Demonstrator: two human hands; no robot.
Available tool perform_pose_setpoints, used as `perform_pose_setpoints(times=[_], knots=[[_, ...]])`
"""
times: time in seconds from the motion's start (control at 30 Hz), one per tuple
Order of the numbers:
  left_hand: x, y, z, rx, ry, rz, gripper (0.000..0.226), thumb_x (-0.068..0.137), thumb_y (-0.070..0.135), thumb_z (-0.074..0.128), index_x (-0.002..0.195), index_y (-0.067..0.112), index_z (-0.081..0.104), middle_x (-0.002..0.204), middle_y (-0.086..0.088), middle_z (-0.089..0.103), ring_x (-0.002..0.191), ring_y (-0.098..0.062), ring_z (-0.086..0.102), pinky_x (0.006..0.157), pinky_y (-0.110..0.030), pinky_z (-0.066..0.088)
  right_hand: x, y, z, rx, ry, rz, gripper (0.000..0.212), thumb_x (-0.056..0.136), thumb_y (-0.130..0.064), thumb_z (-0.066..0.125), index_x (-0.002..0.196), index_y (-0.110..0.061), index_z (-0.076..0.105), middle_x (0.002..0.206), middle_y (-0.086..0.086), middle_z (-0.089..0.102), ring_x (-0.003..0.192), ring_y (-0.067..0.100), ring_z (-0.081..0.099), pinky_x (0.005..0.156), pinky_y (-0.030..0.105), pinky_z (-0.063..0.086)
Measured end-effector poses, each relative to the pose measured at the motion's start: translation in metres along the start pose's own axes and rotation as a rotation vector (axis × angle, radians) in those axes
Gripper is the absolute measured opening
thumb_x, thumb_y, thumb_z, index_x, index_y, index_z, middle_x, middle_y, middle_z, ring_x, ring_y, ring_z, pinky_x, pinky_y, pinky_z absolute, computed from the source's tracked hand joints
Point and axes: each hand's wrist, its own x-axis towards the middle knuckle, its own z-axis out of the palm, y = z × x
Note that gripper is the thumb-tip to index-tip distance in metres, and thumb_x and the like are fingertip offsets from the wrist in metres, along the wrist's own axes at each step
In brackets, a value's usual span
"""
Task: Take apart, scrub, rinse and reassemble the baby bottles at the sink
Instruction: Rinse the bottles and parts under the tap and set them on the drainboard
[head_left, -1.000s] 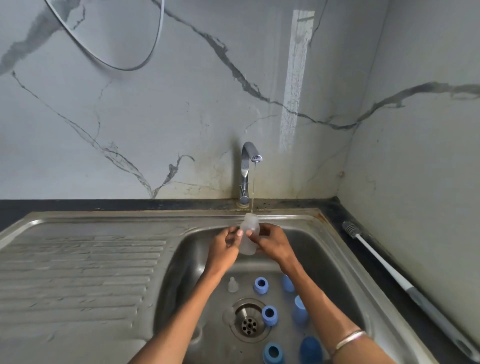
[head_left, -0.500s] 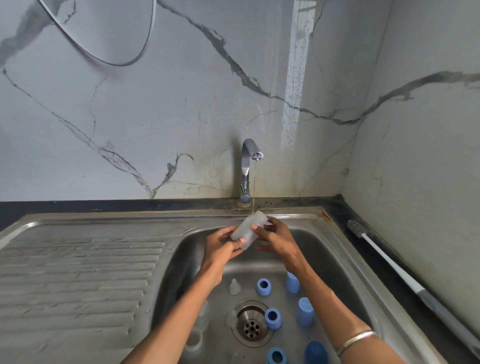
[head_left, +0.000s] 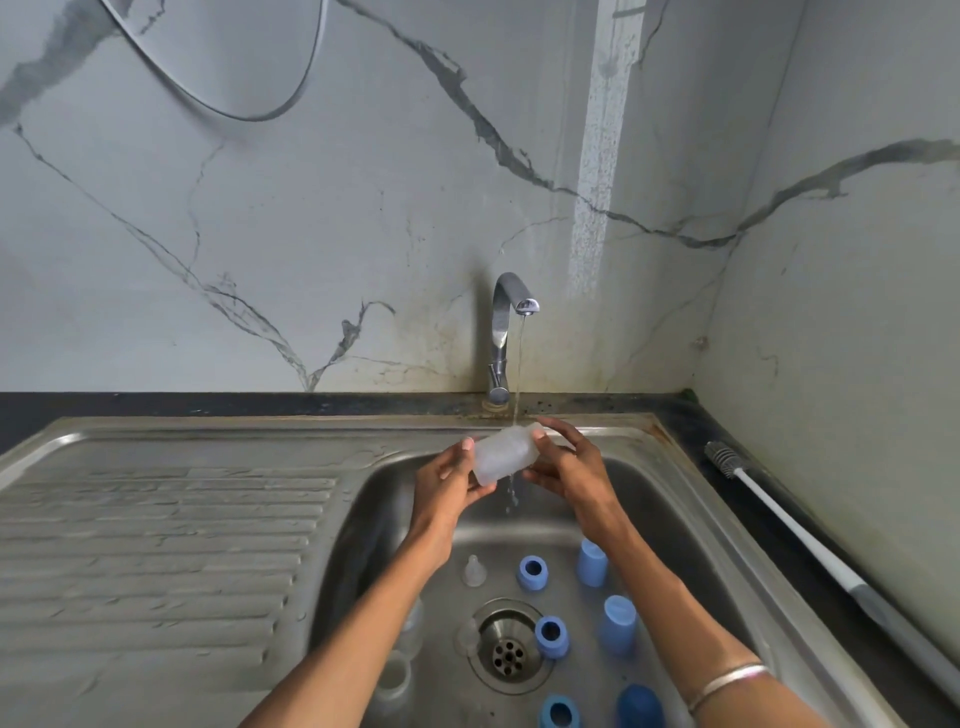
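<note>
Veined grey marble walls (head_left: 311, 234) meeting in a corner, black countertop (head_left: 156, 408)

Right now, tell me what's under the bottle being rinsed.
Water drips from the bottle onto bare sink floor. Nearer lie a clear teat and blue rings. The forearms hide some floor.

Both hands hold a clear bottle body (head_left: 504, 454) on its side under the tap (head_left: 506, 322), whose thin stream (head_left: 519, 374) strikes it and drips off below. The left hand (head_left: 447, 483) grips the base end; the right hand (head_left: 566, 467) grips the neck end. Blue collars (head_left: 532, 571), blue caps (head_left: 592, 564) and a clear teat (head_left: 474, 571) lie in the sink (head_left: 675, 519) around the drain (head_left: 509, 649). A bottle brush (head_left: 779, 514) lies on the surface at the right.
</note>
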Motion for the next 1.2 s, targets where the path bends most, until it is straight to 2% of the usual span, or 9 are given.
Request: perform_pose_setpoints(times=[0.13,0.3,0.5,0.67,0.77,0.87,0.97,1.1,1.2], knots=[[-0.001,0.004,0.0,-0.051,-0.072,0.028,0.032,0.091,0.017,0.07,0.122,0.01,0.069,0.11,-0.007,0.073,0.1,-0.02,0.071,0.078,-0.032,0.06,0.0,0.001,0.003,-0.019,0.062,-0.019,0.041,0.089,-0.041,0.07,0.119,-0.013,0.069,0.105,0.014,0.074,0.092,0.026,0.074,0.077,0.032,0.061],[0.001,0.005,-0.002,0.0,-0.086,0.067,0.044,0.085,-0.005,0.071,0.127,0.005,0.063,0.102,-0.01,0.076,0.096,-0.023,0.073,0.077,-0.027,0.06,0.0,0.003,0.003,-0.066,0.006,0.033,0.041,0.09,-0.042,0.068,0.111,-0.007,0.068,0.102,0.014,0.075,0.091,0.024,0.074,0.085,0.035,0.06],[0.011,0.0,-0.004,0.121,0.037,0.156,0.042,0.08,0.006,0.081,0.118,0.01,0.064,0.099,-0.004,0.076,0.09,-0.016,0.074,0.085,-0.036,0.059,0.002,0.003,-0.017,-0.098,-0.269,0.155,0.034,0.091,-0.017,0.069,0.125,-0.013,0.064,0.119,0.017,0.067,0.1,0.026,0.071,0.09,0.036,0.058],[0.01,-0.005,-0.002,0.217,0.049,0.173,0.04,0.08,0.012,0.081,0.115,0.016,0.061,0.099,-0.002,0.075,0.09,-0.005,0.07,0.074,-0.014,0.053,-0.003,0.003,-0.015,-0.348,-0.405,0.15,0.055,0.08,-0.022,0.082,0.13,-0.016,0.06,0.116,0.011,0.071,0.104,0.022,0.07,0.09,0.035,0.057],[0.004,-0.006,0.001,0.297,-0.047,0.192,0.042,0.084,0.009,0.077,0.122,0.021,0.062,0.106,-0.002,0.073,0.095,-0.008,0.071,0.083,-0.026,0.058,-0.007,0.003,-0.009,-0.424,-0.417,0.137,0.048,0.083,-0.013,0.079,0.127,-0.011,0.061,0.112,0.009,0.072,0.103,0.019,0.07,0.082,0.025,0.056],[-0.001,-0.013,0.004,0.402,-0.185,0.179,0.062,0.086,0.017,0.076,0.138,0.04,0.051,0.114,0.006,0.069,0.096,-0.007,0.071,0.086,-0.037,0.06,-0.006,0.005,-0.006,-0.442,-0.394,0.121,0.05,0.08,-0.012,0.08,0.126,-0.007,0.062,0.113,0.008,0.072,0.104,0.019,0.07,0.09,0.03,0.057],[0.0,-0.02,0.004,0.46,-0.219,0.19,0.075,0.085,0.018,0.077,0.138,0.058,0.043,0.125,0.007,0.066,0.106,-0.013,0.069,0.088,-0.04,0.06,-0.007,0.002,-0.006,-0.449,-0.39,0.125,0.056,0.074,-0.015,0.081,0.126,-0.007,0.062,0.113,0.007,0.073,0.103,0.017,0.07,0.092,0.033,0.057],[-0.001,-0.017,0.004,0.449,-0.177,0.216,0.067,0.085,0.006,0.075,0.14,0.036,0.05,0.112,0.008,0.07,0.099,-0.002,0.069,0.089,-0.038,0.059,-0.007,-0.002,-0.008,-0.179,-0.411,0.17,0.056,0.079,0.005,0.071,0.131,-0.011,0.056,0.121,0.016,0.068,0.109,0.029,0.068,0.095,0.044,0.056],[0.0,-0.016,0.005,0.435,-0.107,0.186,0.049,0.082,0.011,0.08,0.123,0.023,0.057,0.106,0.008,0.07,0.097,-0.007,0.069,0.087,-0.045,0.059,-0.005,-0.006,-0.007,-0.056,-0.32,0.175,0.051,0.083,0.004,0.067,0.13,-0.014,0.057,0.12,0.017,0.069,0.108,0.033,0.068,0.096,0.048,0.055]])
